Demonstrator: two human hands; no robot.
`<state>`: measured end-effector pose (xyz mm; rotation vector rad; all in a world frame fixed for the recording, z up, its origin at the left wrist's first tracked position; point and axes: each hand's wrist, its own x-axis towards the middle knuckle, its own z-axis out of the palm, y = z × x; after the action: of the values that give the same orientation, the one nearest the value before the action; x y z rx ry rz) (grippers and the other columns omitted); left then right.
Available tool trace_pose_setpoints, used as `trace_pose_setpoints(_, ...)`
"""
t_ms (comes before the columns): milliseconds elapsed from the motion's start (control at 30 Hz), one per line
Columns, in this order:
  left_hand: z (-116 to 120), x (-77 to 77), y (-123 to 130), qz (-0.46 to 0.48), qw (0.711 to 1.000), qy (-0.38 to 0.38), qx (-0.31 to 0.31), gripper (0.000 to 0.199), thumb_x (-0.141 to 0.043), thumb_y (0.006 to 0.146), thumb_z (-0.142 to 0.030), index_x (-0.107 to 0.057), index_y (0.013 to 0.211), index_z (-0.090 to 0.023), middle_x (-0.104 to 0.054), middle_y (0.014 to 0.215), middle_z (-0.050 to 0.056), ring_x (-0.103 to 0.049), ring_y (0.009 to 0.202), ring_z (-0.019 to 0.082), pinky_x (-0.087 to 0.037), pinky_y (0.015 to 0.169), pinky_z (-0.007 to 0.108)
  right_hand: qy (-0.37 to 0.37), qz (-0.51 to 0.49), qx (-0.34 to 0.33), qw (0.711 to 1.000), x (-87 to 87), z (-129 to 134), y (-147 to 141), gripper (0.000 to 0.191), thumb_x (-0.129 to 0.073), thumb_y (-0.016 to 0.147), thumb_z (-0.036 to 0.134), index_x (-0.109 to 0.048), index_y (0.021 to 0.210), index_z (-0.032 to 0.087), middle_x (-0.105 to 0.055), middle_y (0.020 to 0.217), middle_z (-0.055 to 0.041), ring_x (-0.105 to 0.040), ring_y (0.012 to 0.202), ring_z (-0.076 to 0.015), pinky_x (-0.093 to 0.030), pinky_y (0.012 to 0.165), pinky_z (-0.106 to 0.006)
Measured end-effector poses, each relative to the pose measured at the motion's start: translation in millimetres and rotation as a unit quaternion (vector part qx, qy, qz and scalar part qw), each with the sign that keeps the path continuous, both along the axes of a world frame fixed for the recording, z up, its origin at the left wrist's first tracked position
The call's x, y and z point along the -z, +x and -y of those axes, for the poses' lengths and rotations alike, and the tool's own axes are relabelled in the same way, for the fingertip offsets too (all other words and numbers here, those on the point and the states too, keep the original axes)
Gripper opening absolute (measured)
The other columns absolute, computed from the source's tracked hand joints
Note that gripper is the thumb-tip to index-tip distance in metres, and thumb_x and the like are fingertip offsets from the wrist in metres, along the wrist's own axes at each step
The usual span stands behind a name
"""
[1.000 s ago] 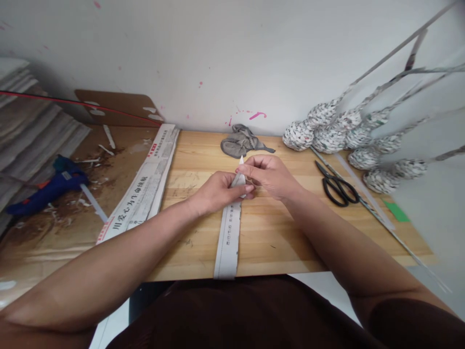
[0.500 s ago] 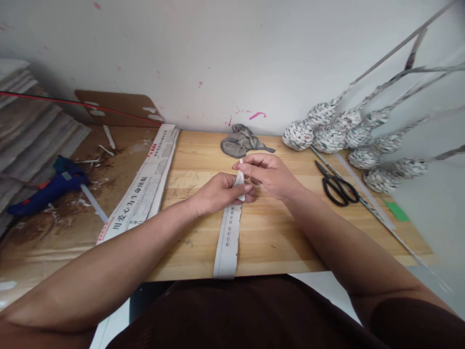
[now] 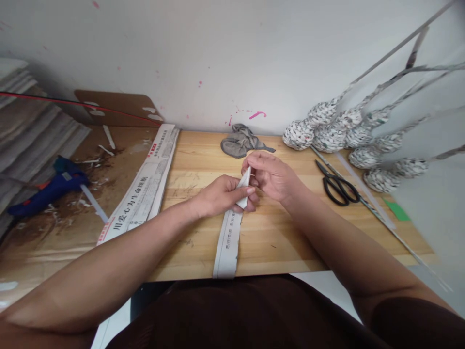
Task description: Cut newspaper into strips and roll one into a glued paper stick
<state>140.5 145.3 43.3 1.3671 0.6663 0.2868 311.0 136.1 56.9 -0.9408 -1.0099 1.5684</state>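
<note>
A printed paper strip (image 3: 227, 247) runs from the table's front edge up to my hands, its far end folded to a narrow point. My left hand (image 3: 230, 194) pinches this folded part between thumb and fingers. Just to the right and a bit farther back, my right hand (image 3: 269, 175) has its fingertips closed at the pointed tip of the paper, where a thin white bit sticks out. My fingers partly hide the tip.
Stacked newspaper strips (image 3: 140, 194) lie left, beside a blue glue gun (image 3: 67, 182) on cardboard. A grey cloth (image 3: 244, 140) is behind my hands. Black scissors (image 3: 337, 186), a long thin rod (image 3: 385, 223) and several woven paper balls (image 3: 329, 138) are at the right.
My right hand has shifted slightly right, its fingers more curled. The paper's pointed tip has tilted right and shows more, and my left hand has moved a little to the right.
</note>
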Motion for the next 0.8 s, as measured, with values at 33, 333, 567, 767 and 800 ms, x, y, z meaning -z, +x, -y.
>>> trace_pose_setpoints(33,0,0.9,0,-0.002,1.000,0.000,0.002,0.037,-0.061,0.089,-0.048,-0.072,0.094,-0.013,-0.074,0.083,0.009,-0.071,0.084,0.019,-0.056,0.073,0.029,0.002,-0.014,-0.002,1.000,-0.8,-1,2,0.025,-0.078,0.073,0.043,-0.069,0.075,0.020,-0.059,0.068,0.0017,-0.048,0.056,-0.0093,-0.034,0.046,-0.022)
trace_pose_setpoints(333,-6,6.0,-2,0.013,1.000,0.011,-0.015,0.040,-0.060,0.089,-0.050,-0.071,0.097,-0.012,-0.073,0.085,0.010,-0.069,0.083,0.018,-0.057,0.073,0.031,0.053,0.183,-0.074,0.979,-0.6,-1,10,0.030,-0.074,0.080,0.043,-0.078,0.090,0.016,-0.063,0.063,0.0006,-0.049,0.054,-0.0079,-0.032,0.046,-0.021)
trace_pose_setpoints(567,-4,8.5,0,0.013,0.999,0.043,-0.005,0.041,-0.057,0.090,-0.053,-0.069,0.101,-0.016,-0.072,0.087,0.008,-0.068,0.087,0.018,-0.057,0.075,0.030,0.004,0.125,-0.029,0.992,3.8,-1,3,0.025,-0.078,0.074,0.040,-0.076,0.080,0.016,-0.063,0.057,0.0020,-0.048,0.043,-0.0065,-0.032,0.036,-0.019)
trace_pose_setpoints(767,-1,4.2,1,0.017,0.998,0.056,-0.005,0.039,-0.056,0.091,-0.051,-0.067,0.096,-0.014,-0.072,0.088,0.009,-0.068,0.087,0.019,-0.056,0.077,0.031,-0.024,0.086,-0.014,0.996,1.8,0,-1,0.031,-0.086,0.064,0.038,-0.065,0.065,0.015,-0.062,0.052,0.0035,-0.048,0.038,-0.0057,-0.034,0.032,-0.017)
trace_pose_setpoints(800,-1,2.6,1,0.013,0.998,0.055,-0.009,0.038,-0.057,0.091,-0.050,-0.067,0.097,-0.014,-0.072,0.088,0.009,-0.068,0.087,0.019,-0.056,0.077,0.032,-0.027,0.081,-0.012,0.996,1.5,0,-2,0.033,-0.087,0.064,0.037,-0.062,0.063,0.016,-0.061,0.050,0.0042,-0.048,0.037,-0.0057,-0.034,0.031,-0.017)
